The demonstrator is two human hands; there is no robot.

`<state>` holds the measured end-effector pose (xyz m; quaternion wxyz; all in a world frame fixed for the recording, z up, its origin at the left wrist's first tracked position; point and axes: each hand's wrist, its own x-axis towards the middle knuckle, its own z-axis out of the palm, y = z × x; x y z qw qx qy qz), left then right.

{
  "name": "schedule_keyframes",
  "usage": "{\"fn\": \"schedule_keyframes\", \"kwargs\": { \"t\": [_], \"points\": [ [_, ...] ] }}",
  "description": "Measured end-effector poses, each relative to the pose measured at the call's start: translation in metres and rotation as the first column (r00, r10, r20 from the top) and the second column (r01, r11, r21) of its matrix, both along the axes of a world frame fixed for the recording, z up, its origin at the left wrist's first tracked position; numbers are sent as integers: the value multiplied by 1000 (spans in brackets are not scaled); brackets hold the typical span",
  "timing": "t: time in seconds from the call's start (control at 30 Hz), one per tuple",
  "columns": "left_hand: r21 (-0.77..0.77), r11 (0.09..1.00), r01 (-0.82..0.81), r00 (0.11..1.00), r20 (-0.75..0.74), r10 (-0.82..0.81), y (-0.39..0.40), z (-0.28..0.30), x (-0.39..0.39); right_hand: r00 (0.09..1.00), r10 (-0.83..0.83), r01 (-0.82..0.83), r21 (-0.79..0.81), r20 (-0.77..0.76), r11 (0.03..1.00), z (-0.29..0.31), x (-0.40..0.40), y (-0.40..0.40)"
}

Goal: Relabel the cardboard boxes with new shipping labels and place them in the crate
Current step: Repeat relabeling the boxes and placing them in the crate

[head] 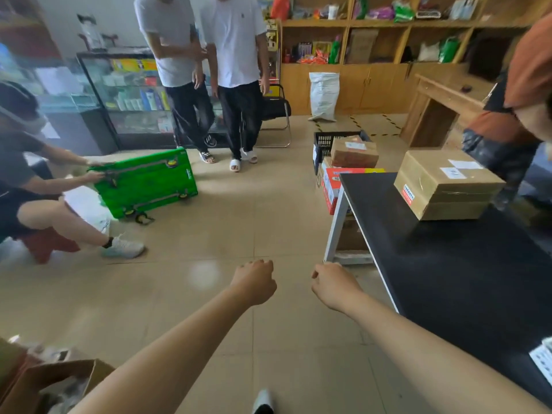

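Both fists, left hand [255, 283] and right hand [333, 289], well short of cardboard box [448, 183]

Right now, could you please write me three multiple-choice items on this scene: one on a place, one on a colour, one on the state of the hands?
1. Where does the large cardboard box with white labels sit?
A. on the black table
B. on the floor
C. in the crate

2. What colour is the folded cart that a seated person holds?
A. red
B. green
C. blue

3. How are the left hand and right hand?
A. both gripping a box
B. pressing flat on the table
C. curled, holding nothing

Answers: 1 A, it rests on the black table; 2 B, its panel is bright green; 3 C, both fists hang over the floor with nothing in them.
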<state>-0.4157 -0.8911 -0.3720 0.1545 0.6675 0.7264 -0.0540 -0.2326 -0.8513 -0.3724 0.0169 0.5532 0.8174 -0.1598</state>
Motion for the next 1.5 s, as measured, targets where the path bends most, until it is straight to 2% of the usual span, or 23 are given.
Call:
{"fn": "schedule_keyframes", "kwargs": {
  "t": [0.3, 0.5, 0.7, 0.87, 1.0, 1.1, 1.2, 1.37, 1.5],
  "points": [
    [-15, 987, 158, 987, -15, -159, 193, 13, -22, 988, -153, 153, 22, -32, 988, 3, -12, 156],
    [-42, 948, 314, 948, -43, -316, 308, 5, 7, 966, -259, 259, 31, 11, 965, -2, 11, 253],
    [-24, 913, 407, 909, -92, -407, 430, 13, 49, 946, -322, 319, 69, 27, 945, 2, 44, 359],
    [73, 858, 508, 860, -95, -501, 517, 32, 94, 914, -404, 404, 125, -23, 906, 19, 85, 428],
    [50, 805, 591, 804, -105, -585, 565, 26, 134, 875, -483, 485, 100, -42, 869, 17, 118, 459],
    [24, 775, 632, 773, -86, -628, 605, 24, 171, 809, -582, 587, 58, -78, 808, 15, 147, 478],
    [49, 693, 719, 694, -95, -713, 644, 23, 216, 702, -699, 708, 24, -136, 706, 10, 178, 495],
    [67, 539, 840, 542, -73, -837, 695, 24, 292, 566, -821, 824, 68, -68, 563, 12, 228, 520],
    [69, 424, 903, 429, -90, -899, 734, 23, 340, 346, -936, 937, 80, -72, 340, 15, 259, 530]
  ]
}}
